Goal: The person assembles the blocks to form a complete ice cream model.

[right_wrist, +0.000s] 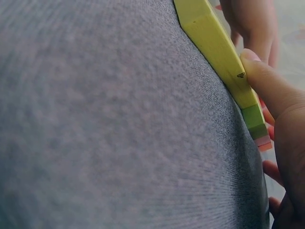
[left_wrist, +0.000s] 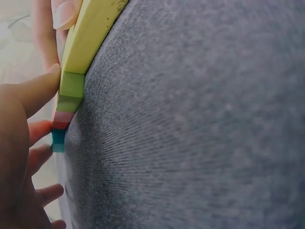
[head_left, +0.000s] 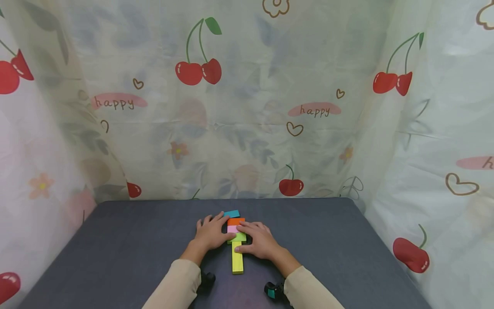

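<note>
A row of coloured wooden blocks runs away from me along the table. A long yellow block (head_left: 237, 262) lies nearest, followed by a light green block (head_left: 241, 237), a pink block (head_left: 232, 229) and an orange block (head_left: 236, 221). Slightly askew at the far end is a blue block (head_left: 232, 213). On the row's left side, my left hand (head_left: 209, 235) has its fingers spread, its thumb at the green block and its fingertips near the blue one. My right hand (head_left: 263, 242) rests its thumb on the yellow block, fingers extended along the right side of the row.
The dark grey table (head_left: 146, 240) extends to both sides of the blocks. Behind and beside it hangs a pale curtain (head_left: 247, 98) with cherry prints. Black wrist devices (head_left: 273, 292) sit below my hands near the sleeves.
</note>
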Available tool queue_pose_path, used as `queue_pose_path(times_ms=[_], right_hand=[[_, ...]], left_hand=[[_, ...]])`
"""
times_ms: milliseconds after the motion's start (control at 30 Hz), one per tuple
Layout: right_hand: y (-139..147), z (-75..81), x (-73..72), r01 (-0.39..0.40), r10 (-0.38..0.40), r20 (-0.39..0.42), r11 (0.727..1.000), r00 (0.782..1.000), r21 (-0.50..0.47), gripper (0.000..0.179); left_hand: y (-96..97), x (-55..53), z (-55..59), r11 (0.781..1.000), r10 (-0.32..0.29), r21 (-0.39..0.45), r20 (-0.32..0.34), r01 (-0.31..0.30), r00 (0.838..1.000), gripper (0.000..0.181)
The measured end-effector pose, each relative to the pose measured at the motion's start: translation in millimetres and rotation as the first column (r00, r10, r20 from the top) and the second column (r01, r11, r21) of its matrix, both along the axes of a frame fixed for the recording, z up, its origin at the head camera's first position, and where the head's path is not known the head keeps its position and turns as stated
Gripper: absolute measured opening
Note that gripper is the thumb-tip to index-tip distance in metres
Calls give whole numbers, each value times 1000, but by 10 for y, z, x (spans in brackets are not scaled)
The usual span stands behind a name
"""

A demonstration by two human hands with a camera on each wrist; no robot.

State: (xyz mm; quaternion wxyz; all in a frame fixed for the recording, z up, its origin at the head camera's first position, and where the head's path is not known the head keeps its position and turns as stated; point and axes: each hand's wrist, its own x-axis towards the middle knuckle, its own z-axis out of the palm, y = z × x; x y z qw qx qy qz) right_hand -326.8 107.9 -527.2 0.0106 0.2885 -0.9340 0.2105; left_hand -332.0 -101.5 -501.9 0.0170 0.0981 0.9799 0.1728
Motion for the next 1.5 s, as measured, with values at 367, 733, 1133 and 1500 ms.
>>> queue_pose_path(times_ms=[367,733,1133,1500], right_hand=[[-13,17,12,15,-15,2,1000,1000,7,78],[-24,33,22,-11,11,4,1000,1000,-14,78],[-9,17,23,2,-1,24,1000,1000,-9,80],[-4,32,55,-6,6,-8,998,1000,-55,72]], left_hand=[[-2,-46,20,998,-43,-38,5,43,999,71],[11,-75,113,987,-112,-111,26,114,993,69],[23,-101,67,981,-136,-138,21,138,990,67],[30,-94,47,972,-153,-185,-29,145,988,68]])
